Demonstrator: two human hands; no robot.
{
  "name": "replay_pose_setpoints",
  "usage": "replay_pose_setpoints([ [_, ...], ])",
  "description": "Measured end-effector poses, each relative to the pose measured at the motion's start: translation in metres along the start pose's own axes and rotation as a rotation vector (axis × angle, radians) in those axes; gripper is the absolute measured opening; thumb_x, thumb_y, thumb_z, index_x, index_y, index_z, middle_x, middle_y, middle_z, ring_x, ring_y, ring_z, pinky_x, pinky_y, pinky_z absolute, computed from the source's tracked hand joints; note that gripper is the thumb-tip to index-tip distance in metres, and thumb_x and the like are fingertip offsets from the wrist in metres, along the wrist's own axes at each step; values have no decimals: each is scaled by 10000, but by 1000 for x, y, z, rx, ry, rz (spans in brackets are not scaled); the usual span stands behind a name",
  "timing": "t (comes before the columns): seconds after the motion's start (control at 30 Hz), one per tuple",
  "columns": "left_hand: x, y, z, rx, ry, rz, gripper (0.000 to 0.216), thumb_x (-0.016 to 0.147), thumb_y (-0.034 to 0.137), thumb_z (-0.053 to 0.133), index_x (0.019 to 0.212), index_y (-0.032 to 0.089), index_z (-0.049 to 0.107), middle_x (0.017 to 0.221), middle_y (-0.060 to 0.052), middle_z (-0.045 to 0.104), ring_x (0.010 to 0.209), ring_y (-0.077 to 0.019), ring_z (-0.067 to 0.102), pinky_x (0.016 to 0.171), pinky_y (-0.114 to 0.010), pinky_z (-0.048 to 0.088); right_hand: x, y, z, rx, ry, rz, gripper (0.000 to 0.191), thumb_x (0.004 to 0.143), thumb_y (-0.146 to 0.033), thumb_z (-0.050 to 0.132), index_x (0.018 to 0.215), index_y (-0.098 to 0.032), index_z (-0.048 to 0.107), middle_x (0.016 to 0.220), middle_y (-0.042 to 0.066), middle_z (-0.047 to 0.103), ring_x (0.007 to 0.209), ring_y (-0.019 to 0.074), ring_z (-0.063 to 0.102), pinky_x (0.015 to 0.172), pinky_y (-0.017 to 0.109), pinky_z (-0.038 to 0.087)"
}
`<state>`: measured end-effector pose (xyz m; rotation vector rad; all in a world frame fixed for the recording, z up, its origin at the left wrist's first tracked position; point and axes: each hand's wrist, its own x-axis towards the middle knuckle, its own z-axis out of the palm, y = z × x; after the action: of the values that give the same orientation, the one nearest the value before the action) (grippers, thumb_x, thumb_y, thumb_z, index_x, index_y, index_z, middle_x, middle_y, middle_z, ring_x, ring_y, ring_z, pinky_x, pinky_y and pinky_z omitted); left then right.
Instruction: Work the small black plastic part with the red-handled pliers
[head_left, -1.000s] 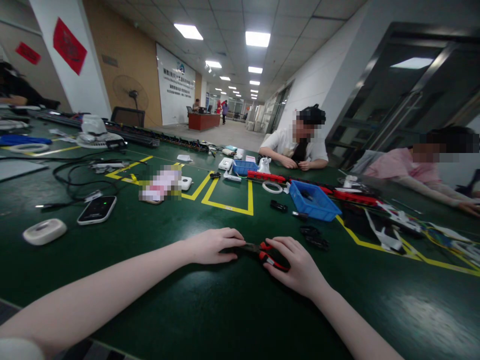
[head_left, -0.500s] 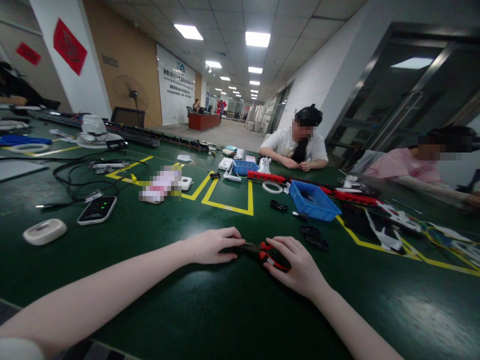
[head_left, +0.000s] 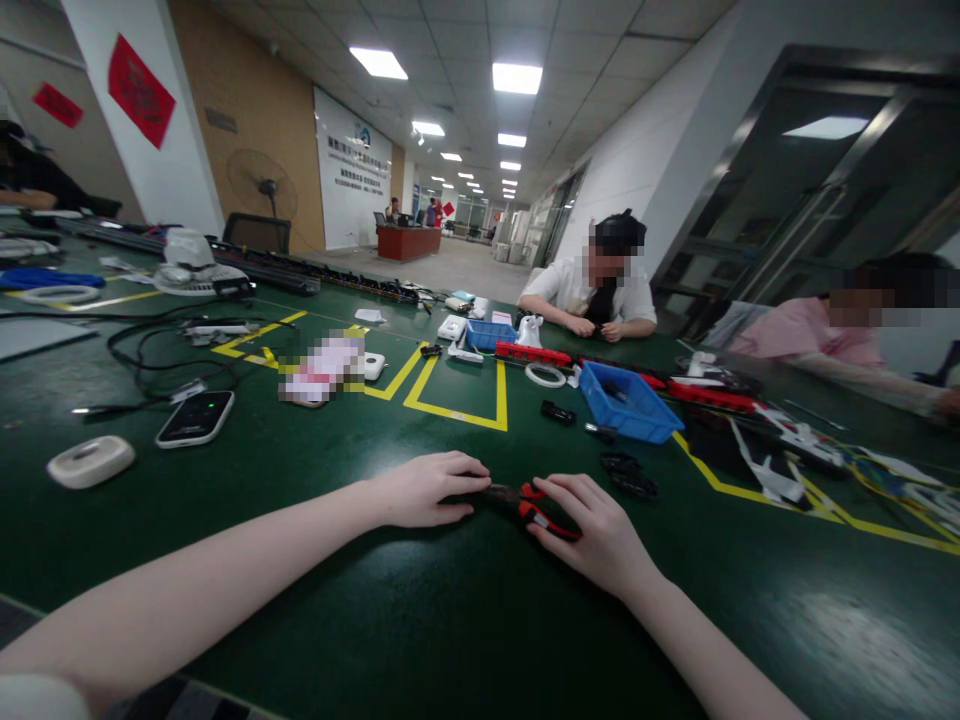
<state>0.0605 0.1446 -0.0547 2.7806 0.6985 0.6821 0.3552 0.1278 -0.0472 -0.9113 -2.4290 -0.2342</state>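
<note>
Wall board (head_left: 354,185), red poster (head_left: 141,92), writing illegible

The head-worn camera looks forward and down from above and behind the fingers (head_left: 466,485), near enough to take in both forearms (head_left: 225,575). Past the fingers, its wide view runs across the bench (head_left: 420,620) and up to ceiling lights (head_left: 517,78) well beyond.
</note>
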Motion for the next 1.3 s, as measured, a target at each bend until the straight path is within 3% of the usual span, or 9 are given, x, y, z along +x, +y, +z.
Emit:
replay_pose_setpoints([
  [0.13, 0, -1, 1, 24, 26, -2, 465, 884, 259, 636, 1339, 212, 553, 1356, -129, 576, 1301, -293, 513, 1148, -503, 369, 0, 1, 1, 3, 10, -3, 399, 860, -353, 649, 1223, -191, 611, 1090, 119, 673, 977, 240, 648, 824, 393, 580],
  [0.33, -3, -2, 4, -18, 23, -93, 649, 879, 266, 641, 1464, 191, 370, 1455, -156, 489, 1386, -286, 433, 1153, -470, 371, 0, 1, 1, 14, -2, 8, 404, 856, -347, 656, 1226, -193, 606, 1099, 115, 674, 983, 238, 645, 827, 392, 582],
  [0.63, -1, 2, -3, -84, -4, -97, 278, 884, 252, 629, 1141, 176, 558, 1395, -144, 517, 1266, -265, 549, 1021, -385, 494, 1, 1, -1, 30, -31, 28, 400, 853, -354, 661, 1215, -193, 610, 1097, 116, 676, 985, 237, 651, 817, 385, 584],
  [1.3, -1, -1, -2, -107, -13, -105, 263, 892, 271, 625, 1131, 181, 563, 1366, -124, 545, 1311, -269, 518, 1039, -378, 486, -1, 1, 0, 34, 43, 10, 404, 853, -333, 659, 1226, -186, 610, 1096, 113, 671, 983, 227, 650, 817, 364, 588],
])
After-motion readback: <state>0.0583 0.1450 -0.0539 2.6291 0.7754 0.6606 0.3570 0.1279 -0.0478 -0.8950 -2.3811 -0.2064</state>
